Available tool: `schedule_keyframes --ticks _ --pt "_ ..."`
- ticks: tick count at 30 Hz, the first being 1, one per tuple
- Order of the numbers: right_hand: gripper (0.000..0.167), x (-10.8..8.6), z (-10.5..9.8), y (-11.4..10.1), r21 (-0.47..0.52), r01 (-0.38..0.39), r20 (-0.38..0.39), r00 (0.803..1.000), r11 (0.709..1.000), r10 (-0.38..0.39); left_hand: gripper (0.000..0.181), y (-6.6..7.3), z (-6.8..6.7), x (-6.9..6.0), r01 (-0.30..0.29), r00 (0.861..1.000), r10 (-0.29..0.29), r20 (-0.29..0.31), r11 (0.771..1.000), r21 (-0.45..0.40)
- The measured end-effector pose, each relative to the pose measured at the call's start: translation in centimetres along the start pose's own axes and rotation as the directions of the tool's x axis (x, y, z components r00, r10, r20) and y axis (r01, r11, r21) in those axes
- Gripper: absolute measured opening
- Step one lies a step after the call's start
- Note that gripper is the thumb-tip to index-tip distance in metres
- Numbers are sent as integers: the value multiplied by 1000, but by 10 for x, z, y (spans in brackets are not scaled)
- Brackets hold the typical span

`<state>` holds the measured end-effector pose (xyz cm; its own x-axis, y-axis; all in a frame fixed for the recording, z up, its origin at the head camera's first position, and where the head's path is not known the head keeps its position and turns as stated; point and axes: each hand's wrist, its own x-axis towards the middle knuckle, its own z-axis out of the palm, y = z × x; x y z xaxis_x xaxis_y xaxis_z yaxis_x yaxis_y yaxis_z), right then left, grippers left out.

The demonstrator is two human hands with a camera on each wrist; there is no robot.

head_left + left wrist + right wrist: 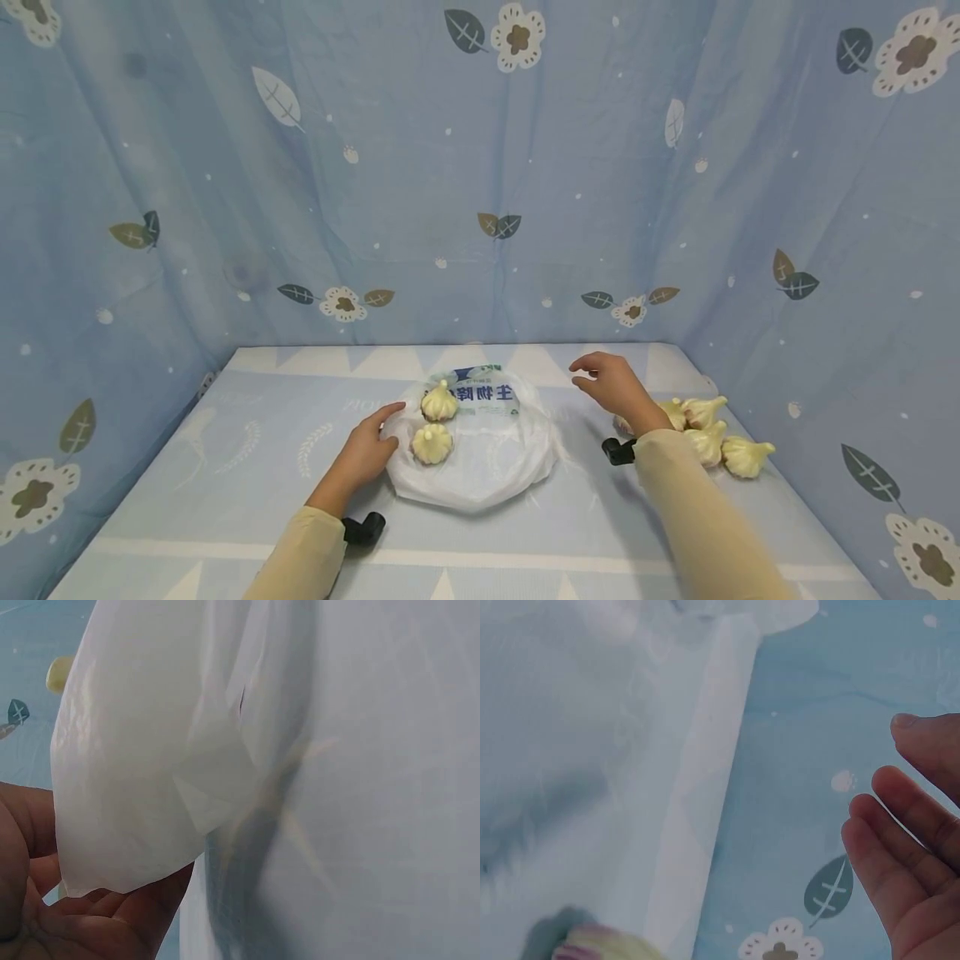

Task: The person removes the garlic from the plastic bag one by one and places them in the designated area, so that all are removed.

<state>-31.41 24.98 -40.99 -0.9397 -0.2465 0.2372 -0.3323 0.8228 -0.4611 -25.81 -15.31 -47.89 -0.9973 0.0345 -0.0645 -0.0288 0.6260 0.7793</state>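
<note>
A white translucent plastic bag (480, 475) lies spread on the table, its mouth upward, with printed characters at the far side. Two garlic bulbs, a farther one (439, 402) and a nearer one (432, 444), sit at its left inside. My left hand (365, 450) holds the bag's left edge; in the left wrist view, white film partly hides its fingers. Raised over the table right of the bag, my right hand (611, 385) holds nothing, its fingers slightly bent and apart from the thumb. Several garlic bulbs (705, 442) lie beside and partly behind the right forearm.
The pale patterned table (247, 492) meets a blue curtain (420, 200) at the back and along both sides. Black wrist mounts, a left one (364, 529) and a right one (618, 452), sit beside the cuffs.
</note>
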Motion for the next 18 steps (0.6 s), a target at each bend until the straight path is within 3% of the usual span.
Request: schedule_keyframes --ticks 8,18 --pt "18 9 16 -15 69 21 -24 1000 997 -19 56 -3 1 2 -18 1000 18 -6 1000 0" --pt "23 23 33 -38 133 -23 23 1000 991 20 57 -1 2 2 -20 1000 20 -3 1000 -18"
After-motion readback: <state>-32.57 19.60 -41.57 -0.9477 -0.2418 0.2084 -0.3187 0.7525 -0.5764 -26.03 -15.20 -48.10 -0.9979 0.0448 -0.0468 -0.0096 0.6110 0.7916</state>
